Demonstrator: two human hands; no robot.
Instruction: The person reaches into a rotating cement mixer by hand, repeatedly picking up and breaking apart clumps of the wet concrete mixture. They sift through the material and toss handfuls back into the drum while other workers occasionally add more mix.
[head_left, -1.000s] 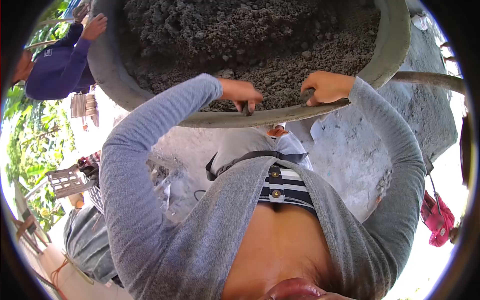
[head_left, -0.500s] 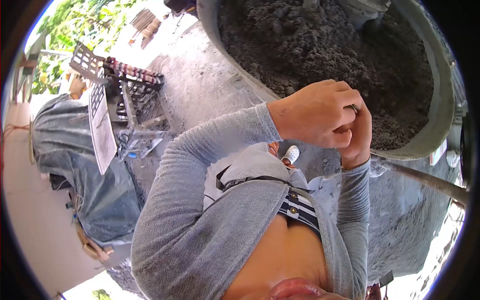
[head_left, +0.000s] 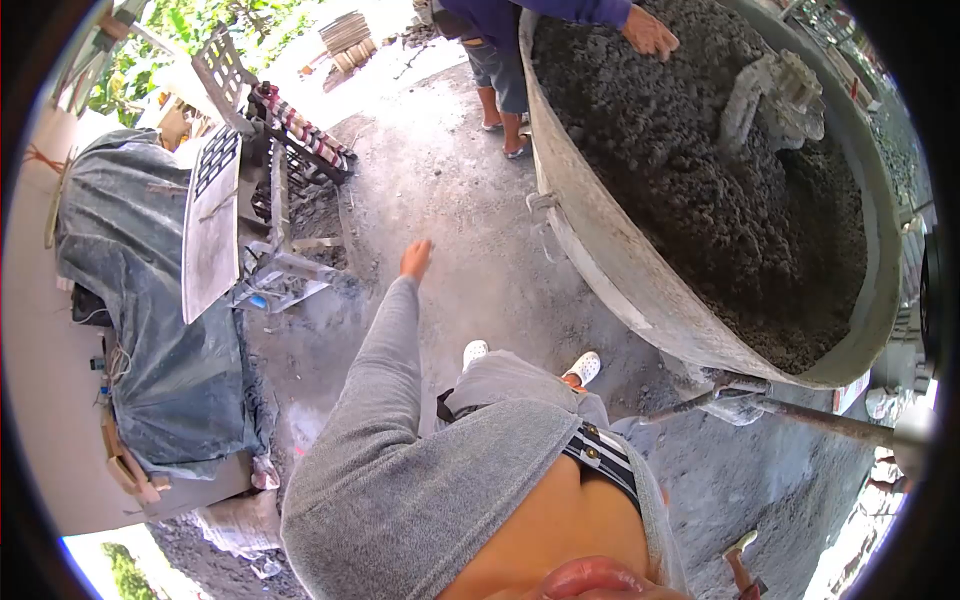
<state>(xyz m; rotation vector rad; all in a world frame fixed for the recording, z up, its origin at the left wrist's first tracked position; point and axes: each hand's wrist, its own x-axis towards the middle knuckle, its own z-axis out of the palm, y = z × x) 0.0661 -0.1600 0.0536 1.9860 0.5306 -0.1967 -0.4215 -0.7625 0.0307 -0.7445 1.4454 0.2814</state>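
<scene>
My left hand (head_left: pixel 415 260) hangs away from my body over the grey concrete floor (head_left: pixel 440 200), at the end of a grey sleeve. It looks loosely open, small and foreshortened, and nothing shows in it. My right hand is out of sight, past the right side of my torso. To the right stands a large round mixing pan (head_left: pixel 650 300) with a pale, crusted wall. Dark, crumbly mortar mix (head_left: pixel 680 170) fills it, and a crusted mixer paddle (head_left: pixel 775 100) sticks up from the mix.
At the pan's far rim another person's hand (head_left: pixel 652 35) reaches over the mix from a blue sleeve. A metal bar (head_left: pixel 830 420) juts out below the pan. On the left are a grey tarp (head_left: pixel 165 300) and a frame with a white board (head_left: pixel 212 225). Another foot (head_left: pixel 740 545) shows lower right.
My hands were together in front of the pan; now they are apart, the left swung out leftward, the right out of view. The pan sits farther off, and another person has come into view.
</scene>
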